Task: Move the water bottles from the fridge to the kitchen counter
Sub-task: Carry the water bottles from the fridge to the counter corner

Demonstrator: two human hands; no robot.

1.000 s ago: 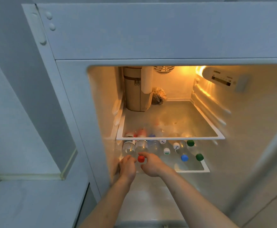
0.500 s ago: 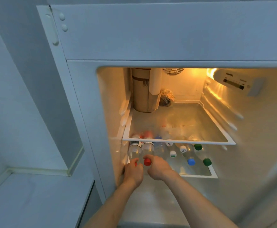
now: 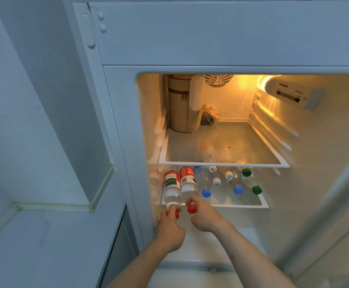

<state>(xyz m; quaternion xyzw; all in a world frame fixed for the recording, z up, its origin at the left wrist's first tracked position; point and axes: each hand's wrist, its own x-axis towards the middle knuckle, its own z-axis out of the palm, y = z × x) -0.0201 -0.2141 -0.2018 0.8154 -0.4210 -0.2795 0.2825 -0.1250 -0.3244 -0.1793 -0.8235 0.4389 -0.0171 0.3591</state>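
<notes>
Standing open beside a pale grey counter (image 3: pixel 44 246), the white fridge (image 3: pixel 211 38) glowed amber inside, its walls smooth moulded plastic. A glass upper shelf (image 3: pixel 221 163) with a white rim carried a tan zippered bag (image 3: pixel 179 109) in its back left corner. On the lower shelf (image 3: pixel 260 201) clear plastic bottles lay on their sides, caps toward the front edge. The left hand (image 3: pixel 170 231) pinched the neck of the left bottle (image 3: pixel 172 188) at the front left corner; the right hand (image 3: pixel 204 217) pinched the red cap of the right bottle (image 3: pixel 188 181) just beside it. Blue, white and green caps showed farther right.
</notes>
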